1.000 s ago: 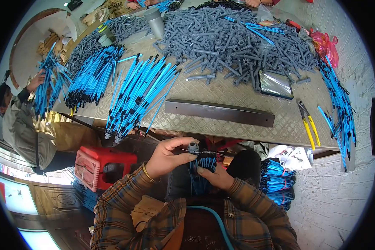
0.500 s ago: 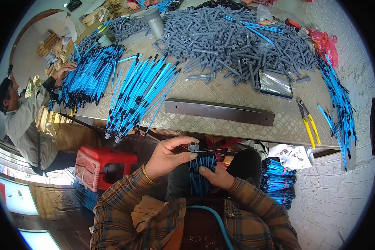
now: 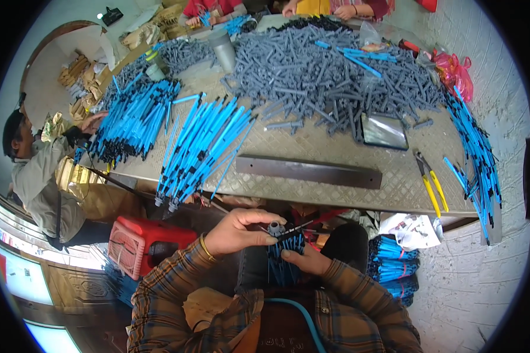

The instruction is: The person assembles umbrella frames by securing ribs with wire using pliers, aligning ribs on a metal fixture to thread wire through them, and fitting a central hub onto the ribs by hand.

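Above my lap, my left hand (image 3: pixel 232 234) pinches a small grey plastic fitting (image 3: pixel 274 227) between thumb and fingers; a round opening shows at its top. My right hand (image 3: pixel 309 260) is wrapped round a bundle of thin blue rods with dark ends (image 3: pixel 284 266), thumb across its front. The fitting sits right at the bundle's top end. Whether it is joined to a rod I cannot tell. Thin dark rods stick out to the right past the fitting.
Ahead, the table (image 3: pixel 265 141) bears a heap of grey plastic pieces (image 3: pixel 312 70), blue rod piles (image 3: pixel 203 147), a dark metal bar (image 3: pixel 309 171), yellow-handled pliers (image 3: pixel 433 185) and a flat dark device (image 3: pixel 384 132). A red stool (image 3: pixel 165 235) and a co-worker (image 3: pixel 41 170) are left.
The view has tilted up slightly, so the table sits lower and more of the people at its far side shows. My hands keep their holds on the fitting and the bundle.
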Demonstrator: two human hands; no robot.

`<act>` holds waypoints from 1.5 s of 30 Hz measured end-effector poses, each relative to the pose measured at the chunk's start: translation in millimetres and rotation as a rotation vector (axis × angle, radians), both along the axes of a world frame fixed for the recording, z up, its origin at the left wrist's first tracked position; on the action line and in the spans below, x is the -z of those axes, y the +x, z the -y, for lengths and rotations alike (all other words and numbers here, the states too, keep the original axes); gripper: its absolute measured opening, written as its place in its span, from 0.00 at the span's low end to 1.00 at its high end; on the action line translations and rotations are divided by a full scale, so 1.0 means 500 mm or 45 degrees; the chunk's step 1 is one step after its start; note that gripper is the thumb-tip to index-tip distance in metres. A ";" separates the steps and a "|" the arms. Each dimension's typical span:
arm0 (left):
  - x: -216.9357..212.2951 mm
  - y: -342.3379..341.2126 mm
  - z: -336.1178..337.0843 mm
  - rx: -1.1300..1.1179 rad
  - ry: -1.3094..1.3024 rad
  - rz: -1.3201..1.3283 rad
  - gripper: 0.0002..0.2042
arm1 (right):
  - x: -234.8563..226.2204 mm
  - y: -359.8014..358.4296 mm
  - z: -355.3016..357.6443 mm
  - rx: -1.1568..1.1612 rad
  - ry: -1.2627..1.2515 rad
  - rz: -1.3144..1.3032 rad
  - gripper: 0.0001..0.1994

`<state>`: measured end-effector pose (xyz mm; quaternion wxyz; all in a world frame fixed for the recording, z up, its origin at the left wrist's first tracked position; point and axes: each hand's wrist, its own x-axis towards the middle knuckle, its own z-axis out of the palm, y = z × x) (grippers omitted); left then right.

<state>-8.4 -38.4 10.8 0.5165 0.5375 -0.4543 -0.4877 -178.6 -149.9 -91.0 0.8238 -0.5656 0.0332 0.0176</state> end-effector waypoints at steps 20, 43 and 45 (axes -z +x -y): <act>-0.106 -0.020 0.008 0.170 0.305 1.264 0.19 | 0.003 -0.012 -0.035 0.224 -0.055 -0.118 0.16; -0.050 -0.021 0.025 -0.068 -0.117 0.656 0.15 | -0.043 -0.013 0.043 0.001 -0.149 0.144 0.17; -0.047 -0.015 0.023 0.004 -0.133 0.675 0.14 | -0.040 -0.014 0.046 -0.095 -0.164 0.023 0.20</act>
